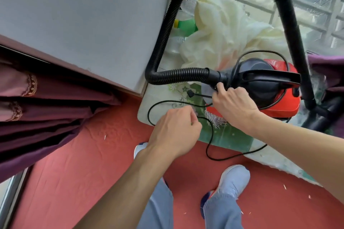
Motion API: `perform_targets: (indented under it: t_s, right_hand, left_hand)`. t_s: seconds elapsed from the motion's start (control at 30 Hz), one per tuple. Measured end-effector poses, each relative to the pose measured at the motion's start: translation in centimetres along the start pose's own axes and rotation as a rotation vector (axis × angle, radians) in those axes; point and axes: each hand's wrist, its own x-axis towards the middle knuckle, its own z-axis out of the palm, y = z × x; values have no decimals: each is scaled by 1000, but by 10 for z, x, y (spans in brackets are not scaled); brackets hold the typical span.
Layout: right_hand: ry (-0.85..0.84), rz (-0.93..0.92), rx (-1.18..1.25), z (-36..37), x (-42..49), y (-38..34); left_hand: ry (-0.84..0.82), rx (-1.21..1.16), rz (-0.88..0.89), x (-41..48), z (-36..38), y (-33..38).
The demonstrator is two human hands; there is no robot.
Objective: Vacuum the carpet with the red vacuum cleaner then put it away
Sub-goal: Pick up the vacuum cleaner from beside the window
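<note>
Both left hand (pixel 176 132) and right hand (pixel 233 107) gripping black cord (pixel 212 132), hose (pixel 178 76) arching over red vacuum cleaner (pixel 286 102), cloth (pixel 223 29) behind

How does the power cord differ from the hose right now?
The power cord is thin and smooth; the hose is thick and ribbed. The power cord lies in loose loops across the mat and carpet; the hose arches up out of view. Both are black and run to the red vacuum cleaner.
</note>
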Motion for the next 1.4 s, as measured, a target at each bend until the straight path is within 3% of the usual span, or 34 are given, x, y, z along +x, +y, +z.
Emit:
perform_targets:
  t_s: [0.4, 0.57, 0.7, 0.83, 0.9, 0.97, 1.07, 1.13, 1.27, 1.4]
  right_hand:
    - [155, 210, 82, -72, -81, 99]
    - [293, 326, 275, -91, -117, 118]
    - [191, 400, 626, -112, -141, 105]
    - [97, 225, 775, -131, -167, 65]
    - [87, 118, 806, -130, -180, 47]
    - [132, 112, 1074, -119, -192, 38]
    - [130, 201, 1744, -103, -208, 33]
    - [133, 242, 1917, -94, -214, 31]
    - [208, 461, 1740, -71, -194, 35]
    - [288, 298, 1477, -83, -151, 30]
  left_hand:
    - [17, -266, -66, -10, -2, 70]
    - [-67, -695, -166, -19, 2, 116]
    - [-218, -1245, -283, -38, 5, 143]
    - [-294, -1581, -376, -60, 8, 156]
    - [-201, -1658, -441, -66, 12, 159]
    - [-76, -1630, -470, -72, 15, 158]
    - [135, -1382, -387, -81, 16, 138]
    - [213, -1167, -250, -93, 14, 120]
    - [232, -1013, -65, -128, -8, 106]
    - [225, -775, -2, -162, -32, 92]
